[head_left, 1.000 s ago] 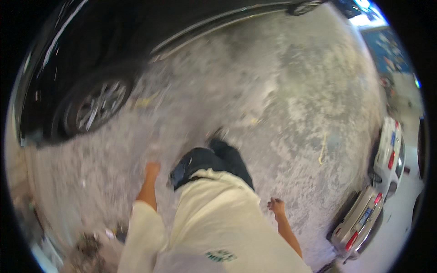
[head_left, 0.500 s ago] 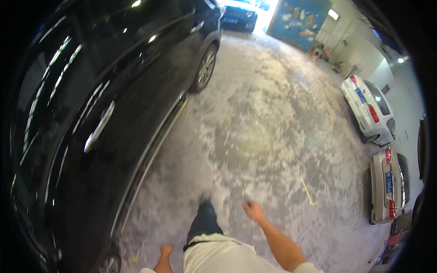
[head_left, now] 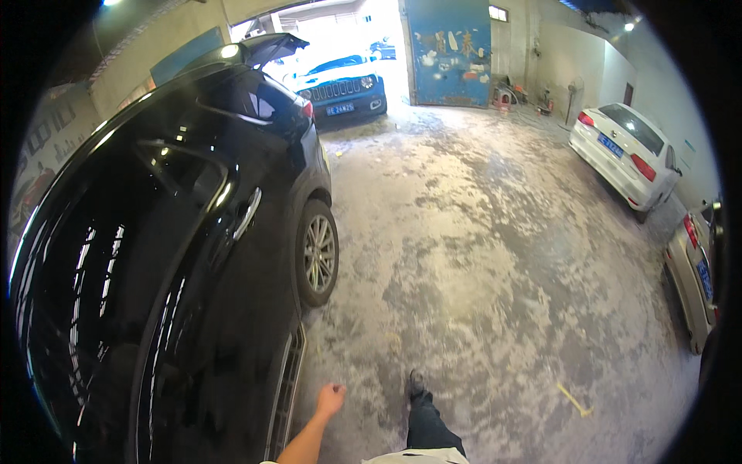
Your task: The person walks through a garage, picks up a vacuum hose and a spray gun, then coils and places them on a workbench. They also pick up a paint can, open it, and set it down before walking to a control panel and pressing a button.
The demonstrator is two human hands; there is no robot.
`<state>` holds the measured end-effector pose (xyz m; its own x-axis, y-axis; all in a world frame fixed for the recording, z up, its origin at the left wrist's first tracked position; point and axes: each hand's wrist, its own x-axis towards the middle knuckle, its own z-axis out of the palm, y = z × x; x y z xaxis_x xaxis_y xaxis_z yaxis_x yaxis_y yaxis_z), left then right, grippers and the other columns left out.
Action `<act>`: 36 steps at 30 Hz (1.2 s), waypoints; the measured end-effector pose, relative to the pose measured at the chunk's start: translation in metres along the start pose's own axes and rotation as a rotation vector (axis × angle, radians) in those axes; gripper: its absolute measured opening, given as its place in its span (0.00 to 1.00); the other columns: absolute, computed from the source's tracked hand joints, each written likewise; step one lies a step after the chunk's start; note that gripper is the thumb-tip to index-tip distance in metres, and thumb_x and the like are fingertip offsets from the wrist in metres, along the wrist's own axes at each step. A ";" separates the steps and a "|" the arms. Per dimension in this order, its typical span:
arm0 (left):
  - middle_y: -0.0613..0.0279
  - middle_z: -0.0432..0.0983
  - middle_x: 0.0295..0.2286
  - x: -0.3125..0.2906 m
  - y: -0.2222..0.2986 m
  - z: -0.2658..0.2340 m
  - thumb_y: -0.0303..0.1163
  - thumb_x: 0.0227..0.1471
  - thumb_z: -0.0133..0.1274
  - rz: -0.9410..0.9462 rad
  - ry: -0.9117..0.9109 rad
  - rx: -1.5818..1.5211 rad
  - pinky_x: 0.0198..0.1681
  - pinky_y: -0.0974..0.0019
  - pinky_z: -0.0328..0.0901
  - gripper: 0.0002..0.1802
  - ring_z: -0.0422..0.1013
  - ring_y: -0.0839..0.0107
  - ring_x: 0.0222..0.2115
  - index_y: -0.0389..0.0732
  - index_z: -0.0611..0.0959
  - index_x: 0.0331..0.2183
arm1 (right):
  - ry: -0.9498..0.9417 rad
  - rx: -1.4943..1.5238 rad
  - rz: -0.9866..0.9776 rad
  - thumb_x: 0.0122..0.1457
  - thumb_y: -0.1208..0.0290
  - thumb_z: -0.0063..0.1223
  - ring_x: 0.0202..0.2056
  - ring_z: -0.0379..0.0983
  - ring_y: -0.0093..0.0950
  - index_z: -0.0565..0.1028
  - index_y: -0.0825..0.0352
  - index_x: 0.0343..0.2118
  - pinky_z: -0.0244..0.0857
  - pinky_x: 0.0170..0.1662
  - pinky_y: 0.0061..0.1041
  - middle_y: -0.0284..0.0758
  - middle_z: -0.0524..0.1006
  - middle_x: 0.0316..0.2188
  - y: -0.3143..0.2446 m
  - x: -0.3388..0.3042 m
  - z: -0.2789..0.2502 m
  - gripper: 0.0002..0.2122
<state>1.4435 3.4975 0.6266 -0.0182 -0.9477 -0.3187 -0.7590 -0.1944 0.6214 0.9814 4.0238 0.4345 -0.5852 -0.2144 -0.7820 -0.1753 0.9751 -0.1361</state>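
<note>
My left hand [head_left: 331, 400] is out in front of me at the lower middle, its fingers curled in. Nothing shows sticking out of it. It is nearest to the running board [head_left: 286, 390] of a shiny black car [head_left: 209, 309], with a gap between them. The car's rear wheel [head_left: 318, 259] stands farther ahead, and its tailgate [head_left: 272, 48] is raised. My right hand is out of view. One leg in dark trousers [head_left: 431, 425] is stretched forward, with a dark shoe [head_left: 417, 381] on the floor.
A worn, blotchy concrete floor [head_left: 464, 255] stretches ahead, with a yellow mark [head_left: 574, 400] at the right. A blue car [head_left: 340, 89] faces me near the bright doorway, beside a blue metal door [head_left: 448, 54]. A white car [head_left: 626, 151] and a beige car [head_left: 690, 282] stand along the right.
I have moved forward along the black car, and the view has tilted up. My left hand has swung forward; my right hand has gone out of view. The other leg is now in front.
</note>
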 end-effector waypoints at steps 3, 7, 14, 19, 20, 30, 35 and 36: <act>0.44 0.79 0.37 0.070 -0.007 0.031 0.46 0.50 0.54 -0.199 -0.124 0.066 0.44 0.55 0.68 0.22 0.75 0.52 0.41 0.35 0.84 0.36 | -0.200 -0.319 -0.146 0.55 0.56 0.51 0.28 0.78 0.39 0.81 0.67 0.32 0.70 0.35 0.39 0.46 0.79 0.24 -0.153 0.060 -0.036 0.17; 0.51 0.81 0.35 0.115 -0.030 0.042 0.52 0.44 0.58 -0.362 -0.363 0.239 0.43 0.56 0.69 0.25 0.76 0.55 0.38 0.39 0.86 0.33 | -0.240 -0.099 -0.119 0.55 0.55 0.51 0.44 0.74 0.44 0.81 0.71 0.27 0.68 0.47 0.41 0.50 0.79 0.33 -0.450 0.115 -0.143 0.20; 0.54 0.81 0.34 0.301 -0.006 0.051 0.48 0.44 0.57 -0.692 -0.352 0.165 0.41 0.54 0.69 0.20 0.77 0.56 0.36 0.42 0.86 0.33 | 0.240 0.063 -0.980 0.58 0.59 0.54 0.29 0.75 0.39 0.77 0.75 0.32 0.67 0.36 0.38 0.45 0.78 0.26 -0.975 0.162 -0.319 0.18; 0.54 0.81 0.35 0.560 0.077 0.063 0.46 0.46 0.56 -0.340 -0.376 0.358 0.41 0.53 0.69 0.19 0.76 0.55 0.36 0.42 0.85 0.34 | 0.092 0.171 -0.817 0.58 0.60 0.55 0.31 0.77 0.33 0.77 0.78 0.33 0.69 0.37 0.35 0.43 0.80 0.29 -1.169 0.239 -0.354 0.19; 0.54 0.81 0.35 0.613 0.105 0.060 0.45 0.46 0.56 -0.024 -0.390 0.570 0.41 0.53 0.69 0.18 0.76 0.55 0.36 0.42 0.85 0.34 | 0.097 0.033 -0.807 0.58 0.61 0.55 0.30 0.77 0.32 0.77 0.77 0.33 0.69 0.35 0.34 0.43 0.80 0.28 -1.186 0.260 -0.358 0.18; 0.47 0.80 0.34 1.099 0.538 -0.098 0.41 0.55 0.52 0.181 0.001 -0.222 0.42 0.58 0.69 0.22 0.77 0.55 0.37 0.32 0.79 0.43 | -0.052 0.129 -0.309 0.55 0.67 0.56 0.19 0.73 0.33 0.77 0.70 0.28 0.65 0.21 0.30 0.39 0.76 0.23 -1.215 0.401 -0.413 0.09; 0.44 0.80 0.34 1.277 0.570 -0.091 0.42 0.53 0.54 0.055 0.055 -0.123 0.41 0.59 0.69 0.21 0.77 0.56 0.38 0.32 0.82 0.38 | -0.075 0.154 -0.234 0.50 0.76 0.53 0.15 0.73 0.36 0.75 0.73 0.21 0.67 0.17 0.35 0.43 0.74 0.14 -1.335 0.485 -0.445 0.06; 0.44 0.80 0.34 1.303 0.562 -0.085 0.43 0.52 0.55 -0.074 0.000 -0.055 0.41 0.57 0.69 0.21 0.77 0.55 0.38 0.33 0.83 0.37 | -0.170 0.102 -0.163 0.48 0.76 0.53 0.14 0.73 0.35 0.75 0.73 0.19 0.67 0.17 0.35 0.42 0.74 0.14 -1.388 0.512 -0.453 0.06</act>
<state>1.0492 2.1320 0.6216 0.0367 -0.9303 -0.3650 -0.7211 -0.2775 0.6348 0.5664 2.5344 0.4981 -0.4128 -0.3649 -0.8345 -0.1707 0.9310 -0.3226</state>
